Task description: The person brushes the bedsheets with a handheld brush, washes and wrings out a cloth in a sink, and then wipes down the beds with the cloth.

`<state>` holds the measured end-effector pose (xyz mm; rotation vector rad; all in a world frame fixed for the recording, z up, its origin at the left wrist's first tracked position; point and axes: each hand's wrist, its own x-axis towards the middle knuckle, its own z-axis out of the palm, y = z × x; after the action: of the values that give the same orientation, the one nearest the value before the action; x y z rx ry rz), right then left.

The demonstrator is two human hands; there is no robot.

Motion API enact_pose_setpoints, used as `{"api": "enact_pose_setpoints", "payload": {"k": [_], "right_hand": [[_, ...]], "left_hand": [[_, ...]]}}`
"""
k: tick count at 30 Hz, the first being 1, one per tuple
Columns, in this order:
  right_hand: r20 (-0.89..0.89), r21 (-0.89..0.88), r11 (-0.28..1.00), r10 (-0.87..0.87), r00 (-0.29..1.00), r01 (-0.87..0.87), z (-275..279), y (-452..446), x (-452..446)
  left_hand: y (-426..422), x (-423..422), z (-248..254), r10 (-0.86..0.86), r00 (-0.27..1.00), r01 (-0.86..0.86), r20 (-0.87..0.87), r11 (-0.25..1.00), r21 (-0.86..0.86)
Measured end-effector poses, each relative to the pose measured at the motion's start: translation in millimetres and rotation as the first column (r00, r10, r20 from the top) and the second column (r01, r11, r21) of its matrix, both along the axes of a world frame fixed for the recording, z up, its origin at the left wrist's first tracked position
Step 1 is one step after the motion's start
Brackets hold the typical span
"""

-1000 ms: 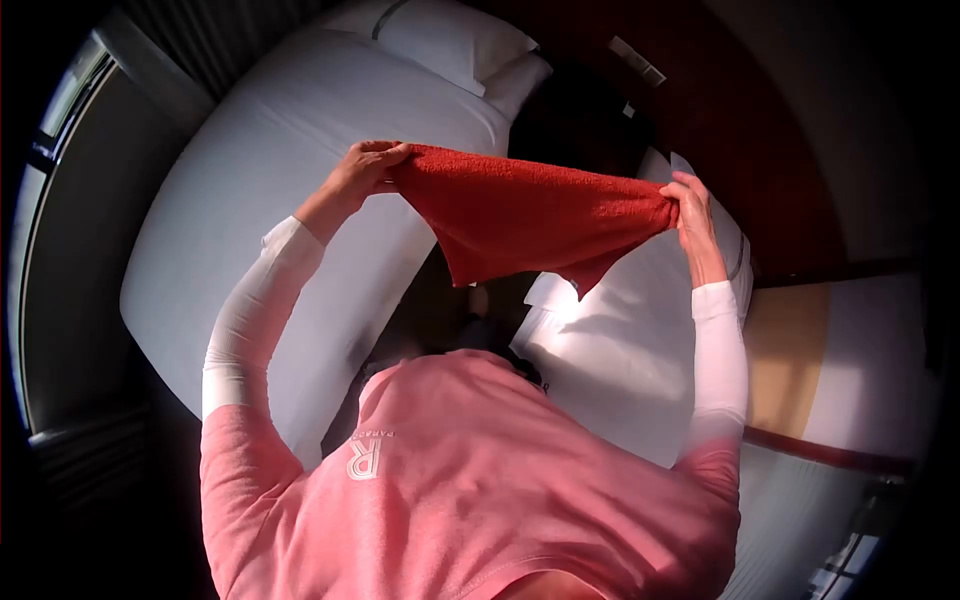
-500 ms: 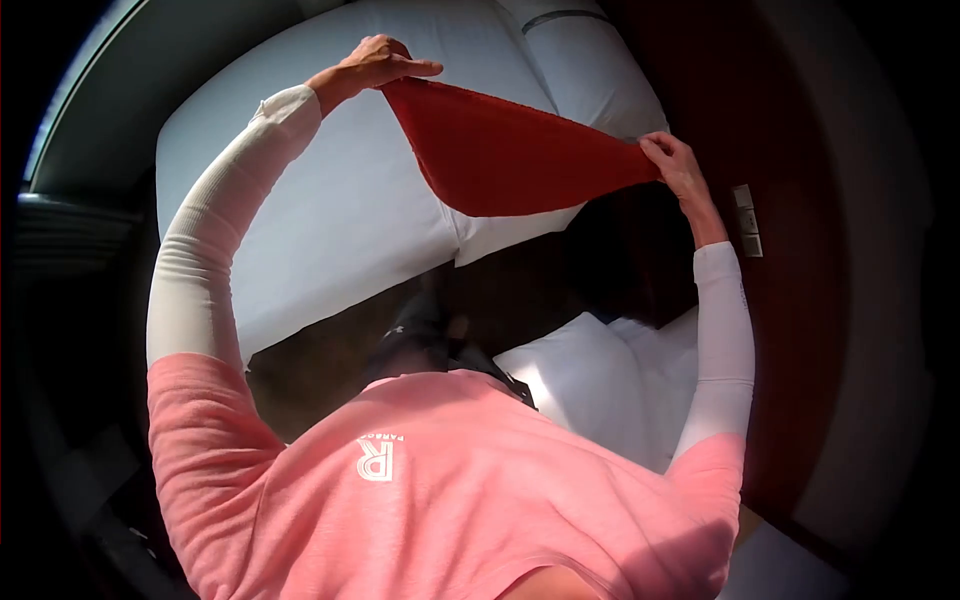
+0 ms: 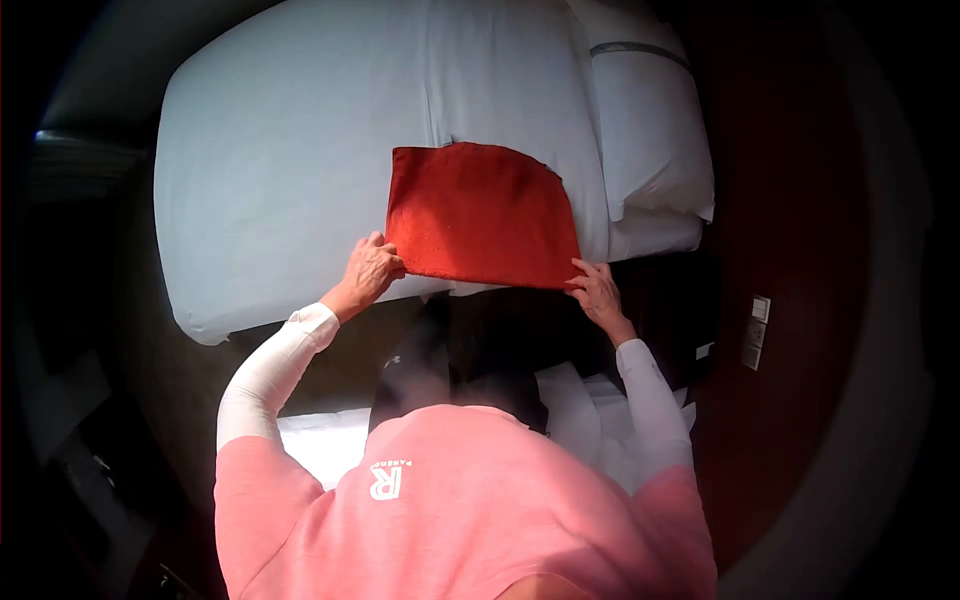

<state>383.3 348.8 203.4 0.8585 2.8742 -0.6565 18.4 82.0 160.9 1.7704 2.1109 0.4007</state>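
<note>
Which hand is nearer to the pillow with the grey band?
The right hand, at the near right corner of the red cloth; the left hand, at its near left corner, is farther from the pillow.

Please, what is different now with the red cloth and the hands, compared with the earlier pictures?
The red cloth, earlier held up in the air, has come down and now appears spread on the bed. The left hand and right hand came lower too. Unchanged: both hold the cloth.
</note>
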Motion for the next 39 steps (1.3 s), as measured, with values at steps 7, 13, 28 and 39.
{"api": "enact_pose_setpoints", "payload": {"k": [7,13,28,39], "right_hand": [[0.095,-0.184,0.975,0.147,0.985,-0.127,-56,54,-14],[-0.006,-0.111,0.993,0.05,0.999,-0.051,-170,175,-115],[0.424,-0.433,0.844,0.5,0.755,-0.315,-102,158,-183],[0.039,0.268,0.902,0.341,0.939,-0.338,-69,359,-407]], "left_hand": [[5,42,-23,0.257,0.958,-0.276,-0.129,0.949,-0.151],[181,-18,-102,0.204,0.947,-0.217,-0.247,0.976,-0.025],[183,-56,-101,-0.225,0.956,0.29,0.188,0.822,-0.49],[387,-262,-70,0.23,0.929,-0.153,-0.29,0.952,0.265]]}}
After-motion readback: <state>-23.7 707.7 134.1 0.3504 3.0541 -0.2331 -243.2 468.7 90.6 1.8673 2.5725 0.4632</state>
